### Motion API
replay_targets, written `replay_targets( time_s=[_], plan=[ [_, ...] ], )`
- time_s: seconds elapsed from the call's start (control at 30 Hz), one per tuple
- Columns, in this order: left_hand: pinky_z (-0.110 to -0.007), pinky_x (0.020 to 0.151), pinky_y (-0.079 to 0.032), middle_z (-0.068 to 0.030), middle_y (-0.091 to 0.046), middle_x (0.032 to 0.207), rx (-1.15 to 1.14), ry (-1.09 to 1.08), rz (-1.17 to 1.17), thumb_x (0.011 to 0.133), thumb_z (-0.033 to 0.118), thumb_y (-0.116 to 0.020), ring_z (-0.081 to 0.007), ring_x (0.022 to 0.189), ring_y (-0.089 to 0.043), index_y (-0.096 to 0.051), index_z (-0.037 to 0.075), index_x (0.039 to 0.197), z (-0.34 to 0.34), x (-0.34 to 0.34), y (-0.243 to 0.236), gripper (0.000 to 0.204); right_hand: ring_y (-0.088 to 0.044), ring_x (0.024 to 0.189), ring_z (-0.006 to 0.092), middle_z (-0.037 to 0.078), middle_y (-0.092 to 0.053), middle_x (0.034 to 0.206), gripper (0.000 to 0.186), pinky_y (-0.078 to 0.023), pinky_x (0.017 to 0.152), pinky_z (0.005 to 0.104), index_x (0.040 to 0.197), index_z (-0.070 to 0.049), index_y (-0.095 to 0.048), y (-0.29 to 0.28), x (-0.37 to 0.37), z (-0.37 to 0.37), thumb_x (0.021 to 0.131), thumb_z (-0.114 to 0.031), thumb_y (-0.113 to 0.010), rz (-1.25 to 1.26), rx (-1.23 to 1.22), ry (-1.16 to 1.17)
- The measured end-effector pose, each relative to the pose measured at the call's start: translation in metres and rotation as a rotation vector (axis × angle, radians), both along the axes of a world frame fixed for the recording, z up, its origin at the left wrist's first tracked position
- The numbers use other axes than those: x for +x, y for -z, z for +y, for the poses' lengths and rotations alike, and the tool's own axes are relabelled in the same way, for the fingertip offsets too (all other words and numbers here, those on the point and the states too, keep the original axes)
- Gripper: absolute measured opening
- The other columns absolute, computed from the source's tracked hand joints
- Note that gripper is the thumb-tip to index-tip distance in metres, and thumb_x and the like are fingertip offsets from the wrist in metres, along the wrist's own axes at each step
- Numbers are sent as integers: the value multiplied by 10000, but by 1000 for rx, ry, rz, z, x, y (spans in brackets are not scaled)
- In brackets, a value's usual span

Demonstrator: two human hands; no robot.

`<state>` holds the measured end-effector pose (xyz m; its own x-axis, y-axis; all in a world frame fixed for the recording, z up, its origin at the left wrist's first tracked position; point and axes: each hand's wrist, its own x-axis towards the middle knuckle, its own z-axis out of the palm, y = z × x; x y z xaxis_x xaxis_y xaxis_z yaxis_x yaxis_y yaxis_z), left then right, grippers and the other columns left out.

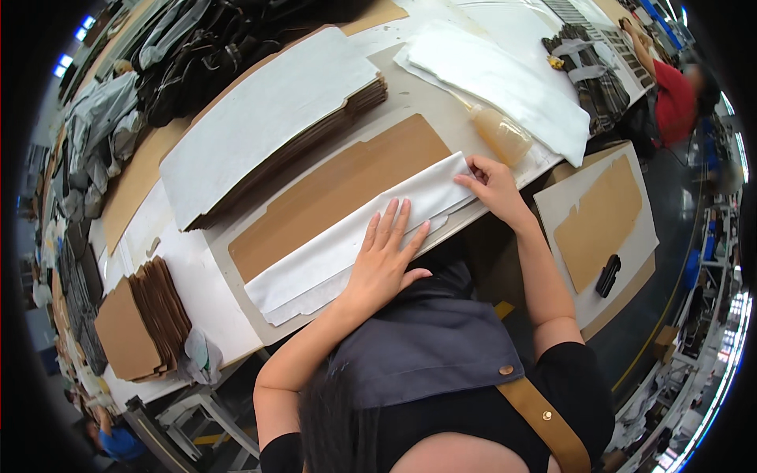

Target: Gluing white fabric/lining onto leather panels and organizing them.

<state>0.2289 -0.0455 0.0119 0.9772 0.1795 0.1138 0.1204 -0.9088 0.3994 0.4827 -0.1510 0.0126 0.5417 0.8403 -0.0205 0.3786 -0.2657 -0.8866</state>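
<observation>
A long brown panel with notched edges lies on the table in front of me. Over its near side runs a folded strip of white cloth, whose lower edge reaches toward the table's front edge. My left hand rests flat on the middle of this cloth, fingers spread. At the cloth's right end, my right hand pinches its corner between thumb and fingers. Close by the right hand, a clear plastic bottle with yellowish contents lies on its side.
Beyond the panel stands a stack of brown panels topped by a white sheet. Smaller brown pieces are stacked at left. White cloth lies far right. A board with a brown template and black object sits right. Co-workers are farther off.
</observation>
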Motion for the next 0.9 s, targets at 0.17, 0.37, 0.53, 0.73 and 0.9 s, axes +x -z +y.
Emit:
replay_targets(
  time_s=[0.17, 0.37, 0.53, 0.73, 0.9],
  plan=[
    [-541, 1178, -179, -232, -184, 1595, 20, 7, 45, 812, 515, -679, -433, 1478, -146, -399, 221, 1498, -2, 2, 0, 798, -385, 619, 96, 37, -440, 655, 236, -361, 559, 279, 847, 27, -559, -4, 1, 1, 849, -131, -734, -54, 5, -19],
    [-563, 1169, -176, -255, -160, 1594, 39, 29, 89, 818, 515, -673, -453, 1476, -132, -381, 213, 1508, -3, 1, -2, 809, -414, 613, 116, 49, -484, 683, 205, -370, 566, 285, 896, 22, -602, -7, 0, 0, 838, -123, -735, -112, -5, 16],
    [-573, 1165, -178, -272, -148, 1591, 33, 31, 73, 821, 524, -667, -464, 1473, -122, -378, 181, 1508, -7, 15, -3, 820, -447, 636, 114, 45, -500, 733, 207, -386, 578, 273, 904, 17, -601, 2, 3, 0, 830, -112, -745, -206, 47, 2],
    [-581, 1162, -177, -277, -160, 1584, 39, 15, 53, 824, 535, -664, -464, 1472, -124, -363, 152, 1513, -16, 35, 2, 843, -571, 710, 190, 80, -556, 841, 210, -477, 656, 308, 911, -2, -590, 5, 7, -2, 834, -129, -739, -279, 83, -1],
    [-579, 1160, -179, -282, -174, 1576, 48, 17, 73, 830, 534, -663, -465, 1471, -130, -349, 127, 1517, -18, 36, 2, 858, -619, 768, 229, 93, -578, 869, 236, -498, 684, 337, 896, -10, -578, 5, 7, 0, 822, -155, -749, -364, 40, -10]
  ],
)
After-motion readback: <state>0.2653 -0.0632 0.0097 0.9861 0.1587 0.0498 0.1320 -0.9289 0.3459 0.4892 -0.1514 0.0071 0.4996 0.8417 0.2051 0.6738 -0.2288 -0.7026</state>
